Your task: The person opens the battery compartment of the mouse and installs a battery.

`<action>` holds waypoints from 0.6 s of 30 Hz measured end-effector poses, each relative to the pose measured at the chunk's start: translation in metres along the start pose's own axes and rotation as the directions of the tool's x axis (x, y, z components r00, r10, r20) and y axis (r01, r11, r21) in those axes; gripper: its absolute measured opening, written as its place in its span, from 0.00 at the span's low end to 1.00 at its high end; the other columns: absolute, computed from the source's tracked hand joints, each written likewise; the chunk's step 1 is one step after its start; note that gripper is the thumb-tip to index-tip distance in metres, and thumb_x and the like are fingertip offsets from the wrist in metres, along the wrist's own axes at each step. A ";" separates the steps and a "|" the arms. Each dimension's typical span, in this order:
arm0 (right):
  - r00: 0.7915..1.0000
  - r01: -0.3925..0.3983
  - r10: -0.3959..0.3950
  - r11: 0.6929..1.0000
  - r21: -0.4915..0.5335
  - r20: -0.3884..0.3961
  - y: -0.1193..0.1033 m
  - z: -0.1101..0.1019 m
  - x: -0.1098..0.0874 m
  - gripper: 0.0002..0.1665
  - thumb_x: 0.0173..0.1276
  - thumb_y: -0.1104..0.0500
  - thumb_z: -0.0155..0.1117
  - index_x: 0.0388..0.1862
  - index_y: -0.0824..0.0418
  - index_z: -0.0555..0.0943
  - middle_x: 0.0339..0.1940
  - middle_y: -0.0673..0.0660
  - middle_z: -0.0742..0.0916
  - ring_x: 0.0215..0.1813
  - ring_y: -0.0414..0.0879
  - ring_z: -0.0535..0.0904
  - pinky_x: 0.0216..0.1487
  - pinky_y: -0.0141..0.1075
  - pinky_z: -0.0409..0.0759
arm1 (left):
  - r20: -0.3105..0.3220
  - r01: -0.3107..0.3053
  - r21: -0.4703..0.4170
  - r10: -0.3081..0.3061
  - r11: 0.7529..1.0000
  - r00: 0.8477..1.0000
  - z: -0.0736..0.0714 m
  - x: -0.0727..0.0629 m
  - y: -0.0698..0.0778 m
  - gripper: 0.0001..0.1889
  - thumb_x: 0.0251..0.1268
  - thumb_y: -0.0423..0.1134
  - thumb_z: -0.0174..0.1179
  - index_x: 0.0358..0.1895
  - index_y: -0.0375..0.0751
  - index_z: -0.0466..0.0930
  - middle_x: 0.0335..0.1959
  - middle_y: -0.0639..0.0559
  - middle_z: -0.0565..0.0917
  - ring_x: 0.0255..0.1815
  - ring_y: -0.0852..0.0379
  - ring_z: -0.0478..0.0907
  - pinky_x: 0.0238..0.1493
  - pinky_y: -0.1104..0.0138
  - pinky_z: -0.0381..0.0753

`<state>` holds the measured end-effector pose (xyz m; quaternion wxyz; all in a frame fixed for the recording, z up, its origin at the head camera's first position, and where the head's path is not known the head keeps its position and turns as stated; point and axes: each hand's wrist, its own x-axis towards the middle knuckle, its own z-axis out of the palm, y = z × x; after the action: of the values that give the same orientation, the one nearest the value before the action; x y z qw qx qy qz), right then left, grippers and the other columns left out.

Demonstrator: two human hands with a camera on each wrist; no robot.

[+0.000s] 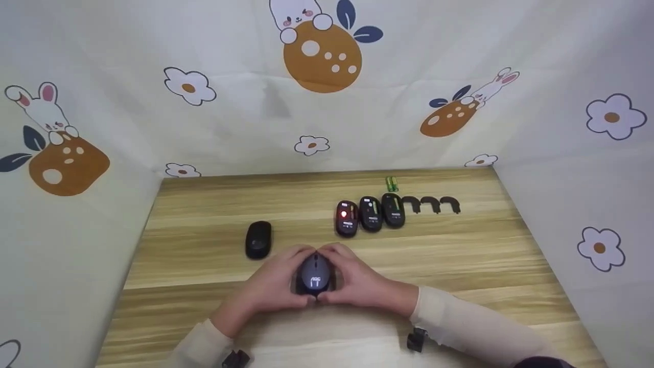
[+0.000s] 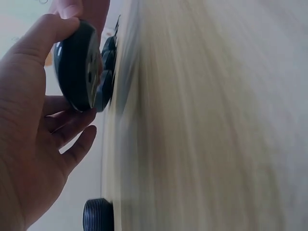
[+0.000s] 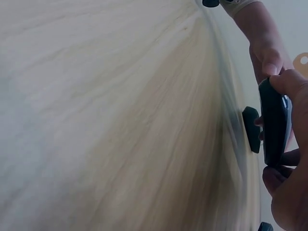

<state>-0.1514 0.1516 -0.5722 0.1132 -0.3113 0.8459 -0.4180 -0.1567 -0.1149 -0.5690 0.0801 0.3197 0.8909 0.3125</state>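
Note:
Both hands hold one dark computer mouse [image 1: 315, 273] with a grey top, its logo side up, in the middle of the head view. My left hand [image 1: 273, 281] grips its left side, thumb at the near end and fingers at the far end. From the other side my right hand [image 1: 357, 278] grips it the same way, the two thumbs close together. Both wrist views show the mouse [image 2: 79, 67] raised off the tabletop between the fingers. A black mouse [image 1: 258, 239] lies right side up beyond my left hand.
Three mice [image 1: 370, 213] lie underside up in a row at the back right; the leftmost glows red. Beside them are several curved black covers [image 1: 430, 204], and behind them green batteries [image 1: 392, 184]. Patterned cloth [image 1: 235, 128] bounds the wooden table [image 1: 204, 204] at the back and sides.

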 end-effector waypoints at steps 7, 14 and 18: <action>0.999 -0.004 0.005 0.999 0.036 -0.037 0.010 -0.010 -0.011 0.60 0.60 0.48 0.87 0.88 0.52 0.67 0.82 0.49 0.71 0.80 0.48 0.72 0.83 0.51 0.71 | -0.002 -0.009 -0.014 0.009 1.000 1.000 0.005 0.012 0.009 0.56 0.53 0.60 0.80 0.85 0.41 0.66 0.81 0.44 0.72 0.78 0.44 0.73 0.79 0.45 0.74; 0.997 0.057 -0.058 0.998 -0.011 -0.057 0.019 -0.021 -0.018 0.62 0.60 0.49 0.87 0.89 0.55 0.65 0.83 0.50 0.70 0.81 0.49 0.70 0.83 0.51 0.69 | -0.014 -0.026 0.009 0.026 1.000 1.000 0.013 0.024 0.017 0.59 0.54 0.62 0.79 0.87 0.40 0.63 0.83 0.42 0.70 0.80 0.43 0.70 0.81 0.45 0.72; 0.996 0.072 -0.074 0.997 -0.033 -0.051 0.022 -0.029 -0.023 0.63 0.60 0.49 0.87 0.90 0.55 0.63 0.84 0.50 0.69 0.82 0.50 0.69 0.83 0.52 0.69 | -0.022 -0.023 0.005 0.023 1.000 0.999 0.018 0.029 0.021 0.59 0.54 0.63 0.79 0.88 0.42 0.62 0.84 0.44 0.69 0.81 0.44 0.70 0.80 0.46 0.72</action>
<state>-0.1565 0.1945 -0.5727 0.0706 -0.3327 0.8431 -0.4165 -0.1623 -0.0757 -0.5686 0.0658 0.3268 0.8888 0.3146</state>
